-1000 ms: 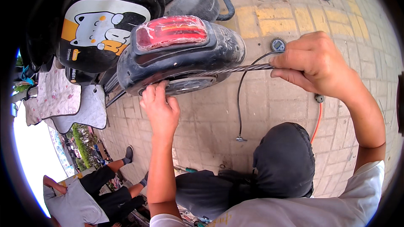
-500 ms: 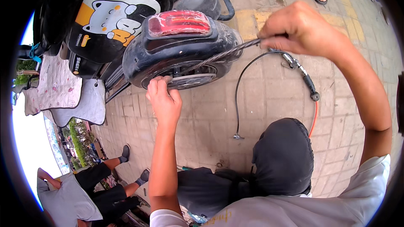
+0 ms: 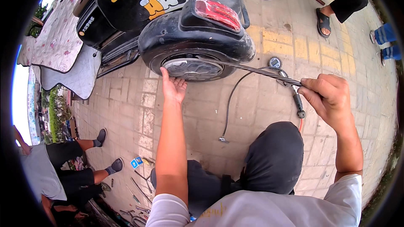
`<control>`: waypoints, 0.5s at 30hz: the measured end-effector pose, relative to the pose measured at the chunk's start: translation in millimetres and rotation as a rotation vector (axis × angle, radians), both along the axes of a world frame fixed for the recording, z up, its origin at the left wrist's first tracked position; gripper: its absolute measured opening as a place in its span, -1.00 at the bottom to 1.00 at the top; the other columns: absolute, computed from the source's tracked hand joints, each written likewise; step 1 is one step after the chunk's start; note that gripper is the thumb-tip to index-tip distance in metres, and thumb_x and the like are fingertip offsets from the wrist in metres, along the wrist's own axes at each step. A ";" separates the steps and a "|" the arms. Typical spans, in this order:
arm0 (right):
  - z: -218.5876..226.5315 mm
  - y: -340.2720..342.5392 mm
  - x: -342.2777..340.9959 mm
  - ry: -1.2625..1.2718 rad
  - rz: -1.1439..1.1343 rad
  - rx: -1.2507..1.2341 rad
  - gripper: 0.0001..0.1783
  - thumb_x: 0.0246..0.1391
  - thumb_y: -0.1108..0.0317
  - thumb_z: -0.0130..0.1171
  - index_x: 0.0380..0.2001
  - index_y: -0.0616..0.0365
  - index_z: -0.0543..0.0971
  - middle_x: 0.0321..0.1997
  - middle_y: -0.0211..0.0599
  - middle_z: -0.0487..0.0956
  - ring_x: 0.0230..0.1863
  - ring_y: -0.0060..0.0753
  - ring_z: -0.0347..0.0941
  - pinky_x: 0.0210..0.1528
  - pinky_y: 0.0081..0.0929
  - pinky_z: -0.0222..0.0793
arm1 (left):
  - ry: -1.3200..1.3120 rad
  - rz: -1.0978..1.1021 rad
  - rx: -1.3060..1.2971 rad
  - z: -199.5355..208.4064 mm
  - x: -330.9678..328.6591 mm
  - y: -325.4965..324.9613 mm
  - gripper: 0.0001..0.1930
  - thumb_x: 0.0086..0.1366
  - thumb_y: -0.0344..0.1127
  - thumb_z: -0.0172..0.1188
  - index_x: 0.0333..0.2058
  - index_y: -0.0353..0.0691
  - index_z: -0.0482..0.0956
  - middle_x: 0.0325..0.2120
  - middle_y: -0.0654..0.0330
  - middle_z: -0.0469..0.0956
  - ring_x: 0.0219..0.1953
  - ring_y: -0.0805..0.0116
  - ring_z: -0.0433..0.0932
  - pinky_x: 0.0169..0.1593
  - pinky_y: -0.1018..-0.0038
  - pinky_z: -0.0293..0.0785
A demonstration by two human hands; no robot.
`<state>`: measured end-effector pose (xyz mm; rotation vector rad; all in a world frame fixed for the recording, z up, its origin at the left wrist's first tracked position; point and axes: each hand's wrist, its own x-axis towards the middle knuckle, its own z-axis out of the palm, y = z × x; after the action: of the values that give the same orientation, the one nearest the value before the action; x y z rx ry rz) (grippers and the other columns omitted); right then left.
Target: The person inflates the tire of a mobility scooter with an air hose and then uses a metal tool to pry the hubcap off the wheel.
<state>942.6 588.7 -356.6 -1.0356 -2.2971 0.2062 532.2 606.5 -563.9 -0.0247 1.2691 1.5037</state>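
Note:
My right hand (image 3: 330, 101) pinches the end of a dark twisted cord (image 3: 267, 74) between thumb and fingers. The cord runs taut to the left, into the rear wheel (image 3: 193, 68) of a black electric scooter (image 3: 168, 33). Palm up, with its fingers stretched out, my left hand (image 3: 173, 88) is at the near edge of that wheel, its thumb by the tyre. Nothing shows in the left palm. Where the cord's far end is fixed at the wheel I cannot make out.
Beyond the cord lies a tyre inflator (image 3: 285, 75) with a round gauge and a thin black hose (image 3: 229, 105). Several tools (image 3: 141, 185) are on the paving at lower left. A person (image 3: 50, 168) is at far left; sandalled feet (image 3: 323, 22) stand at upper right.
My right hand has moved down and to the right, drawing out a longer stretch of cord. My left hand has turned palm up and opened. The view has shifted.

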 end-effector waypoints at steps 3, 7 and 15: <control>-1.5 -7.6 5.0 0.003 -0.041 -0.053 -0.80 -0.29 0.51 0.39 -0.48 0.18 0.59 -0.72 -0.35 0.38 -0.70 -0.36 0.32 -0.63 -0.47 0.21 | 0.097 -0.002 -0.020 -2.0 -3.4 -0.7 0.23 0.02 0.41 0.13 0.25 -0.56 -0.25 0.27 -0.32 -0.15 0.33 -0.15 -0.12 0.35 0.13 -0.23; -9.0 -14.9 9.3 0.075 -0.068 -0.120 -0.82 -0.21 0.59 0.34 -0.44 0.31 0.60 -0.70 -0.31 0.38 -0.68 -0.46 0.28 -0.61 -0.52 0.16 | 0.254 0.086 -0.047 5.8 3.2 0.6 0.01 0.07 0.28 0.22 0.15 -0.60 0.13 0.15 -0.24 0.21 0.21 -0.02 0.20 0.29 0.22 -0.01; -18.2 -21.4 16.1 0.170 -0.107 -0.176 -0.80 -0.24 0.56 0.38 -0.44 0.27 0.61 -0.64 -0.28 0.48 -0.64 -0.42 0.41 -0.59 -0.55 0.30 | 1.169 -0.061 0.018 44.2 33.4 -2.0 -0.22 0.11 0.01 0.30 0.04 -0.64 0.32 0.04 -0.27 0.38 0.13 0.01 0.36 0.19 0.35 0.22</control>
<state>958.7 567.4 -374.8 -1.1784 -2.0934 0.4418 565.6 604.5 -519.7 1.0224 2.1094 1.4792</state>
